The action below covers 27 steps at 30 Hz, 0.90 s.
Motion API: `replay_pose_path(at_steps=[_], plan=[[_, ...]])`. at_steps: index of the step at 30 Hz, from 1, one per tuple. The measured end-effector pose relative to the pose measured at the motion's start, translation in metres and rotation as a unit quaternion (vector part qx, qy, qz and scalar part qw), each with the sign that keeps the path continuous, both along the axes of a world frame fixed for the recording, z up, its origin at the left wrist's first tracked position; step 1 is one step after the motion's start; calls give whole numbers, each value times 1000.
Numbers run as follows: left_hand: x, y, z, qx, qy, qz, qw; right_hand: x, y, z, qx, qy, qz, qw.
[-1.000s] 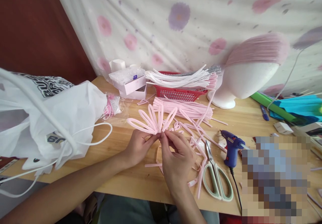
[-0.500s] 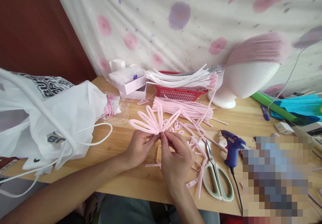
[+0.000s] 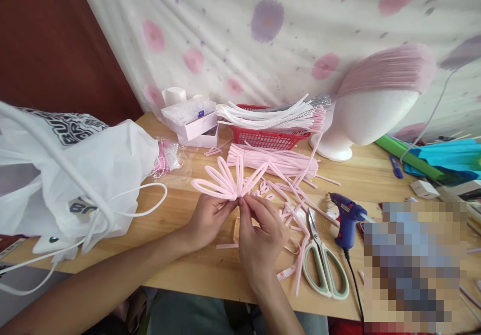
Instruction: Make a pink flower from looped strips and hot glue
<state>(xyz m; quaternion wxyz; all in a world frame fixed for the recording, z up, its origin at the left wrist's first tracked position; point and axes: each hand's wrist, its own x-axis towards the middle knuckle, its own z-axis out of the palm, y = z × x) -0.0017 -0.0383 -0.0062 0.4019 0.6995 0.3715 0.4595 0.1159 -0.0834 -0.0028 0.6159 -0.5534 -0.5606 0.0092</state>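
Note:
Several pink pipe-cleaner loops (image 3: 225, 177) fan upward and outward from one gathered base, like petals. My left hand (image 3: 211, 219) pinches that base from the left, thumb and fingers pressed together. From the right, my right hand (image 3: 261, 229) closes on the same base, its fingertips touching those of my left hand. The fingers hide the very bottom of the bunch. Behind the loops lies a thick bundle of pink pipe cleaners (image 3: 278, 160), with small curled pink pieces (image 3: 265, 188) just right of the loops.
Green-handled scissors (image 3: 319, 260) and a blue glue gun (image 3: 347, 219) lie to the right. At the back stand a red basket (image 3: 270, 138), white boxes (image 3: 197, 127) and a white foam head (image 3: 370, 114). A white bag (image 3: 112, 174) and cable fill the left.
Both hands hold the same grip on the loops, with my right hand shifted very slightly left. The whole view has moved a little.

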Motion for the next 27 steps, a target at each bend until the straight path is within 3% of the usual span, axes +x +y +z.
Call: replay_pose_path(at_steps=[27], plan=[[2,0,3,-10,-24,3,1000,-4,2,-3,42,-47,-23,998]])
